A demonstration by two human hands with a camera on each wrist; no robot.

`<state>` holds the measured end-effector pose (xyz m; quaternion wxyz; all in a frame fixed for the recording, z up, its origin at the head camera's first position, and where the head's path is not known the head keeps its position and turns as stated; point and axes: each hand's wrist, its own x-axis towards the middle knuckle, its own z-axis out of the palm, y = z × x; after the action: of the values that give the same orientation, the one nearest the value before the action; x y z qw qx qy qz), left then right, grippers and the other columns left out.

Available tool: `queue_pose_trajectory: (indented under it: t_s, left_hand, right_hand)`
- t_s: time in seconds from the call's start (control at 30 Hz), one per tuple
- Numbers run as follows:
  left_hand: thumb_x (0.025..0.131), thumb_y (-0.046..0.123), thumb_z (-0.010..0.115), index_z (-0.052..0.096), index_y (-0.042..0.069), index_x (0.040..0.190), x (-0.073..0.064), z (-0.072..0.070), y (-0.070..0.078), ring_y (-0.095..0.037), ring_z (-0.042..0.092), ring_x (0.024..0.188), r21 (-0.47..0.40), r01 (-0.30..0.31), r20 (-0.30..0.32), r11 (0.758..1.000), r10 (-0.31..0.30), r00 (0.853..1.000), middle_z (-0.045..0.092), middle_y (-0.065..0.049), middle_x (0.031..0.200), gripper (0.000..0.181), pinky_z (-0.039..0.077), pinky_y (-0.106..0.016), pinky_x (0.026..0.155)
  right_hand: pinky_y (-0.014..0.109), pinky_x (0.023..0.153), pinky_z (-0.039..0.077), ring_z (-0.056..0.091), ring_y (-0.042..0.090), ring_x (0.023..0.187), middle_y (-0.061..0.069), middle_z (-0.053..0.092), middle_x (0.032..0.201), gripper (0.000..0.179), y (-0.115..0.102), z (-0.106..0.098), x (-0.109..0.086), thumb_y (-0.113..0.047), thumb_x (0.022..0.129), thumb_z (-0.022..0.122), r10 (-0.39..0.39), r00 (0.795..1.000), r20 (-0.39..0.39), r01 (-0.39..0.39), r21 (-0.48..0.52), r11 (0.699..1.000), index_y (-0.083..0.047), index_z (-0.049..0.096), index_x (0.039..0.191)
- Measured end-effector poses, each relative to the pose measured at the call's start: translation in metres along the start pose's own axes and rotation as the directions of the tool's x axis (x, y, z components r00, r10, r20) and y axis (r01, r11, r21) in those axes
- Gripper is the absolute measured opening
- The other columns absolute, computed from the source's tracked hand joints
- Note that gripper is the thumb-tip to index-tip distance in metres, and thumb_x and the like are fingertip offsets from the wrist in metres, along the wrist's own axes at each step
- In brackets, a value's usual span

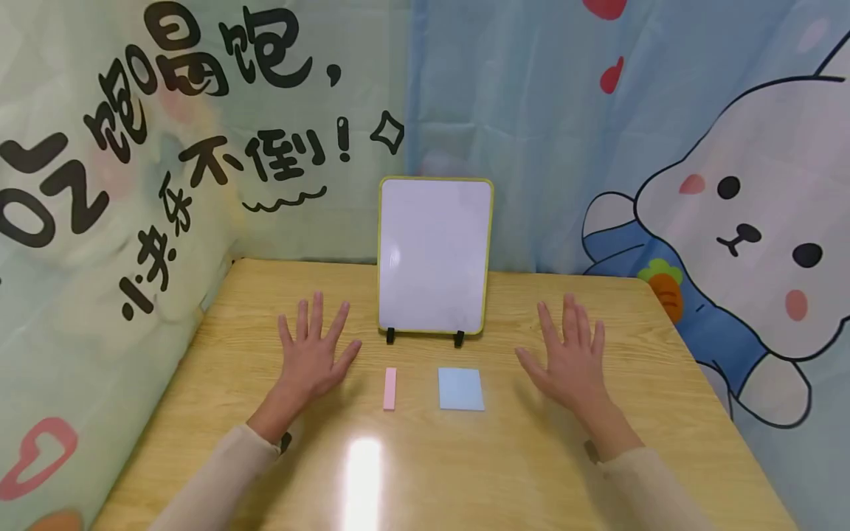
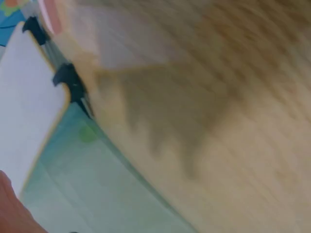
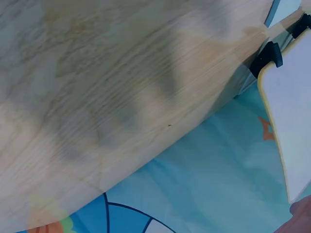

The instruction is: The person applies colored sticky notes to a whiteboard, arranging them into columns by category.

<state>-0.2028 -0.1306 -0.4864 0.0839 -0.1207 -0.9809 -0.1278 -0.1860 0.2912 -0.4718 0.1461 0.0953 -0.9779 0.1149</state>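
Both hands are spread above the wooden table with nothing in them. My left hand point(image 1: 311, 361) has its fingers straight and apart, left of a narrow pink strip point(image 1: 389, 389). On the other side, my right hand point(image 1: 572, 369) is likewise spread, to the right of a light blue square pad point(image 1: 461, 389). Strip and pad lie side by side between the hands. Behind them a blank whiteboard point(image 1: 434, 254) with a yellow edge stands upright on black stand feet point(image 1: 459, 339). Only a thumb point(image 2: 14, 213) shows in the left wrist view, and a thumb point(image 3: 297, 218) in the right.
The wooden table point(image 1: 425, 472) carries a bright light reflection near its front. A printed curtain point(image 1: 518, 133) hangs behind it, with dark lettering at left and a cartoon animal point(image 1: 744, 221) at right. The curtain's left side runs along the table's left edge.
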Motion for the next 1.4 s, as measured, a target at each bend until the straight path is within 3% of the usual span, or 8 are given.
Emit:
queue_pose_trajectory:
  t_s: [0.27, 0.43, 0.67, 0.87, 1.03, 1.13, 1.27, 1.4]
  left_hand:
    - [0.101, 0.056, 0.038, 0.013, 0.030, 0.160, 0.000, -0.004, 0.024, -0.039, -0.004, 0.153, -0.014, -0.090, -0.003, 0.996, 0.090, 0.996, -0.005, -0.014, 0.167, 0.070, -0.003, -0.072, 0.114]
    - [0.100, 0.058, 0.038, 0.015, 0.030, 0.160, -0.003, -0.001, 0.039, -0.037, 0.000, 0.154, -0.005, -0.175, -0.018, 0.985, 0.175, 0.984, -0.001, -0.011, 0.168, 0.070, -0.001, -0.070, 0.115]
    - [0.099, 0.068, 0.017, 0.016, 0.029, 0.160, -0.008, 0.007, 0.061, -0.036, 0.007, 0.154, 0.026, -0.289, -0.030, 0.957, 0.290, 0.957, 0.003, -0.010, 0.168, 0.072, 0.003, -0.065, 0.118]
    - [0.099, 0.060, 0.040, 0.024, 0.027, 0.158, -0.013, 0.015, 0.078, -0.036, 0.016, 0.152, 0.054, -0.354, -0.038, 0.934, 0.356, 0.934, 0.011, -0.012, 0.167, 0.070, 0.010, -0.066, 0.116]
    - [0.094, 0.056, 0.055, 0.027, 0.026, 0.158, -0.018, 0.025, 0.089, -0.034, 0.012, 0.154, 0.048, -0.416, -0.022, 0.908, 0.418, 0.908, 0.009, -0.010, 0.167, 0.075, 0.010, -0.065, 0.117]
    - [0.094, 0.060, 0.053, 0.026, 0.026, 0.158, -0.022, 0.032, 0.096, -0.032, 0.009, 0.154, 0.044, -0.459, 0.020, 0.887, 0.458, 0.889, 0.008, -0.009, 0.168, 0.076, 0.010, -0.064, 0.118]
    - [0.096, 0.067, 0.039, 0.022, 0.029, 0.159, -0.026, 0.041, 0.102, -0.029, 0.009, 0.155, 0.076, -0.492, 0.099, 0.867, 0.485, 0.869, 0.010, -0.006, 0.168, 0.075, 0.011, -0.061, 0.119]
    - [0.096, 0.070, 0.034, 0.022, 0.028, 0.159, -0.029, 0.047, 0.104, -0.030, 0.013, 0.154, 0.088, -0.528, 0.128, 0.845, 0.516, 0.847, 0.014, -0.008, 0.167, 0.077, 0.013, -0.061, 0.119]
  right_hand:
    - [0.070, 0.114, -0.002, 0.000, 0.043, 0.152, 0.012, -0.014, 0.166, 0.084, -0.012, 0.000, 0.004, -0.047, 0.093, 0.058, -0.061, 0.998, -0.009, 0.061, 0.035, 0.998, -0.016, 0.019, 0.159]
    - [0.072, 0.113, 0.004, 0.007, 0.045, 0.150, 0.015, -0.006, 0.167, 0.086, -0.018, 0.006, 0.006, -0.044, 0.088, 0.065, -0.127, 0.991, -0.040, 0.128, 0.027, 0.991, -0.015, 0.024, 0.158]
    - [0.070, 0.114, 0.007, 0.010, 0.044, 0.150, 0.016, -0.001, 0.167, 0.084, -0.025, 0.015, 0.006, -0.043, 0.087, 0.066, -0.183, 0.982, -0.043, 0.184, 0.035, 0.982, -0.014, 0.029, 0.156]
    - [0.067, 0.112, 0.020, 0.022, 0.048, 0.145, 0.025, 0.015, 0.163, 0.079, -0.032, 0.024, 0.007, -0.048, 0.089, 0.062, -0.301, 0.948, -0.099, 0.307, 0.050, 0.950, -0.006, 0.038, 0.152]
    - [0.066, 0.110, 0.030, 0.028, 0.048, 0.144, 0.027, 0.022, 0.161, 0.081, -0.037, 0.033, 0.008, -0.058, 0.092, 0.057, -0.392, 0.914, -0.105, 0.400, 0.073, 0.914, 0.001, 0.043, 0.147]
    - [0.063, 0.109, 0.034, 0.030, 0.047, 0.143, 0.026, 0.024, 0.160, 0.085, -0.041, 0.036, 0.007, -0.056, 0.089, 0.064, -0.424, 0.902, -0.075, 0.430, 0.090, 0.898, 0.002, 0.043, 0.147]
    - [0.059, 0.107, 0.040, 0.038, 0.047, 0.139, 0.029, 0.033, 0.155, 0.089, -0.048, 0.042, 0.006, -0.044, 0.079, 0.080, -0.463, 0.886, -0.036, 0.464, 0.094, 0.881, 0.006, 0.045, 0.144]
    - [0.054, 0.103, 0.046, 0.049, 0.044, 0.133, 0.028, 0.043, 0.150, 0.088, -0.055, 0.044, 0.003, -0.038, 0.076, 0.084, -0.482, 0.876, 0.022, 0.478, 0.105, 0.872, 0.009, 0.047, 0.141]
